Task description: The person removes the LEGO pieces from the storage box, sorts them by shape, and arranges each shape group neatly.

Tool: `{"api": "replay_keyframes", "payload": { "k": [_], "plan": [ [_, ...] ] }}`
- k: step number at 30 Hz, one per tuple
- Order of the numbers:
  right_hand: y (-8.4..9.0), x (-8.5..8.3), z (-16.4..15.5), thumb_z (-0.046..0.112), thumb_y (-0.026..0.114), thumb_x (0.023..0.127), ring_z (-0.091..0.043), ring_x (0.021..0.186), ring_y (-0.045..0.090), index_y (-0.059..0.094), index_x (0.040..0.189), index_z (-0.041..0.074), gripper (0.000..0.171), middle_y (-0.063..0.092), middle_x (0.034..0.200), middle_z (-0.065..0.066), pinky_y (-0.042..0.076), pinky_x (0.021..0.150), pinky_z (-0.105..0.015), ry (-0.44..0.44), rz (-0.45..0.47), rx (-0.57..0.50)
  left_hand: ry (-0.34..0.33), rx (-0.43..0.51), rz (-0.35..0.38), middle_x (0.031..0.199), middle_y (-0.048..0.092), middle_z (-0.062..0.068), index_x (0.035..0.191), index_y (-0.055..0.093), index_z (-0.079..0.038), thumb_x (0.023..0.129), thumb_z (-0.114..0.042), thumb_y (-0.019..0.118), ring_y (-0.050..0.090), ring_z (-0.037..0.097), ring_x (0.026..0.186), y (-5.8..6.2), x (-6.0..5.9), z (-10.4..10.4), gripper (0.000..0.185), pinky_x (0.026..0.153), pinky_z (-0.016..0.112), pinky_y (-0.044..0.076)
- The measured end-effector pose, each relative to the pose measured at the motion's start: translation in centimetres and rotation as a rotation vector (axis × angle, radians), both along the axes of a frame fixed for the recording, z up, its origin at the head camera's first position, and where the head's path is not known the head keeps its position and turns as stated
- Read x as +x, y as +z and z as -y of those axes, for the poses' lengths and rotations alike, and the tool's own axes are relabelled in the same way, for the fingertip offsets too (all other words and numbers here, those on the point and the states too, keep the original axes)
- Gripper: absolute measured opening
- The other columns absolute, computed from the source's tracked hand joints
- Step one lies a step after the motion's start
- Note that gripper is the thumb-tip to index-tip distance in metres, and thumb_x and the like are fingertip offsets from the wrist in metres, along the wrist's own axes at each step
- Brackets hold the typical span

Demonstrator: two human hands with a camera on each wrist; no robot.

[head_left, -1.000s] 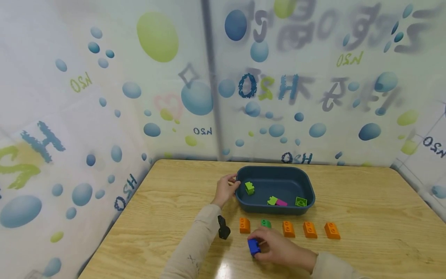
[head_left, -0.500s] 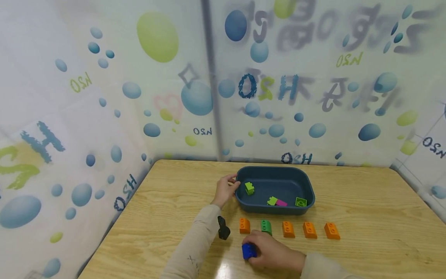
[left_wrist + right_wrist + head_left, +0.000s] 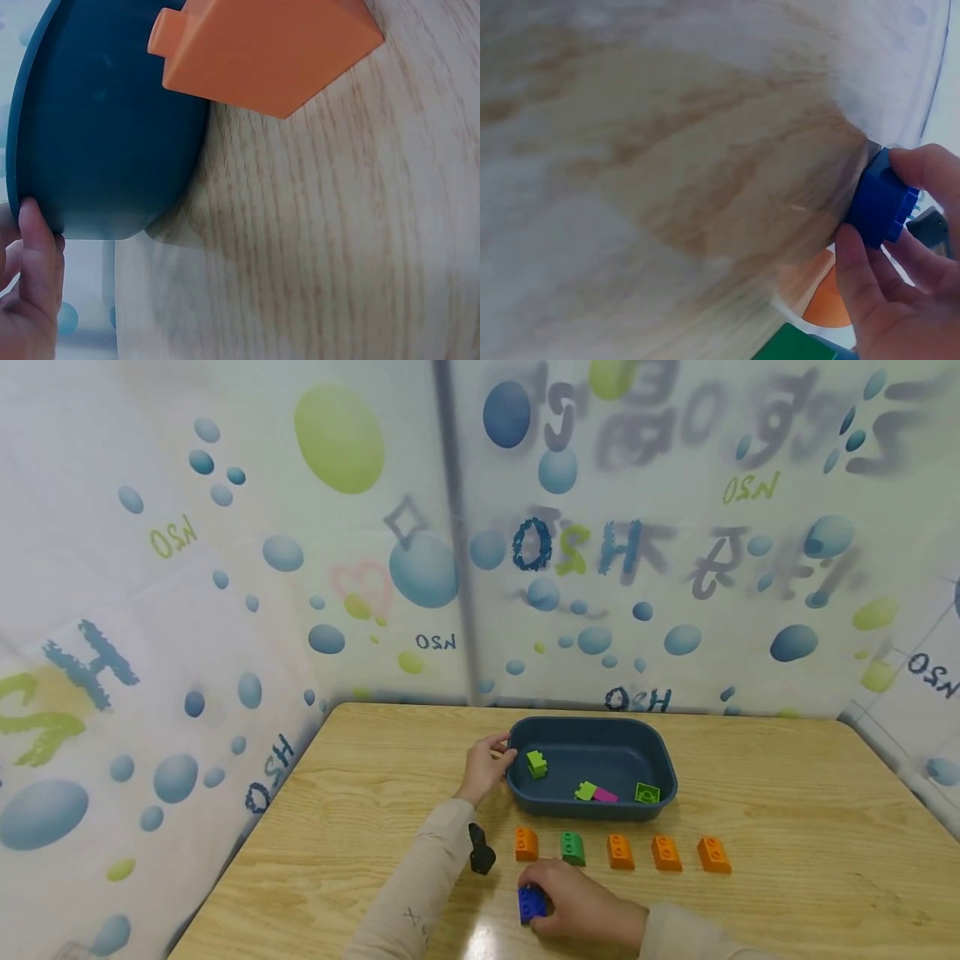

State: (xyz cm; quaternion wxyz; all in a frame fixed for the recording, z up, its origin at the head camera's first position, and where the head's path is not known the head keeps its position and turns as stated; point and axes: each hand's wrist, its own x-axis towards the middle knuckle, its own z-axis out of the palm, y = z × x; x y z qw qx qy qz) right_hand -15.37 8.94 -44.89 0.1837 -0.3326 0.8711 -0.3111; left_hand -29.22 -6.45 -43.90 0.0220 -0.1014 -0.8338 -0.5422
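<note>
I've got my right hand (image 3: 581, 906) low on the surface (image 3: 787, 860), fingers curled round the blue brick (image 3: 531, 904) and pinching it from both sides; the right wrist view shows fingertips (image 3: 855, 262) wrapped on that blue brick (image 3: 881, 202) with it right down against the wood grain. My left hand (image 3: 486, 766) is up at the left end of the dark blue tub (image 3: 592, 727), and the left wrist view has a fingertip (image 3: 41, 247) hooked on the rim of the tub (image 3: 97, 127), so I'd call that a steadying grip on the edge. Just beyond the blue brick runs a row: an orange brick (image 3: 527, 843), a green brick (image 3: 573, 847), then three more orange bricks (image 3: 666, 852) spaced out toward the right. The blue one sits just in front of the gap between the first orange and the green, near but apart from both. Inside the tub lie a few light green pieces (image 3: 537, 764) and a pink piece (image 3: 606, 796). A small black object (image 3: 481, 852) lies beside my left sleeve. My read: I'm in the placing step, settling the blue brick in front of the row. Next calls for letting go cleanly without nudging the neighbours, tub held firm.
</note>
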Motion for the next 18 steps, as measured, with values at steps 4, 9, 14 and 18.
{"api": "replay_keyframes", "payload": {
  "k": [4,9,14,18],
  "plan": [
    [-0.1,0.1,0.0,0.027,0.070,0.074,0.001,0.082,0.047,0.059,0.105,0.013,0.035,0.054,0.097,0.013,0.047,0.075,-0.021,-0.011,0.007,0.004,0.000,0.001,0.009,0.087,0.054,0.014,0.120,0.053,0.003,0.086,-0.005,0.056,0.051,0.011,0.052,0.1,0.0,0.0,0.035,0.052,0.044,0.053],
    [-0.1,0.7,-0.4,0.027,0.070,0.072,0.000,0.082,0.045,0.058,0.108,0.015,0.040,0.051,0.098,0.013,0.047,0.078,-0.024,-0.060,0.049,0.007,0.003,0.001,0.014,0.087,0.054,0.013,0.120,0.053,0.003,0.086,-0.005,0.056,0.051,0.011,0.053,0.1,0.1,0.0,0.035,0.052,0.044,0.053],
    [-0.1,1.0,-1.0,0.017,0.067,0.073,-0.001,0.086,0.047,0.058,0.109,0.014,0.037,0.052,0.099,0.013,0.047,0.082,-0.027,-0.086,0.059,-0.010,0.009,-0.003,0.006,0.087,0.054,0.014,0.119,0.053,0.003,0.086,-0.005,0.057,0.051,0.012,0.053,0.1,0.0,-0.1,0.034,0.052,0.043,0.053],
    [-0.2,0.6,-1.0,0.015,0.068,0.075,-0.002,0.085,0.049,0.059,0.105,0.011,0.032,0.055,0.098,0.010,0.047,0.080,-0.026,-0.082,0.036,-0.032,0.009,-0.007,0.003,0.087,0.055,0.014,0.119,0.054,0.003,0.086,-0.005,0.057,0.052,0.013,0.052,-0.1,-0.1,-0.1,0.034,0.051,0.044,0.053]
  ]
}}
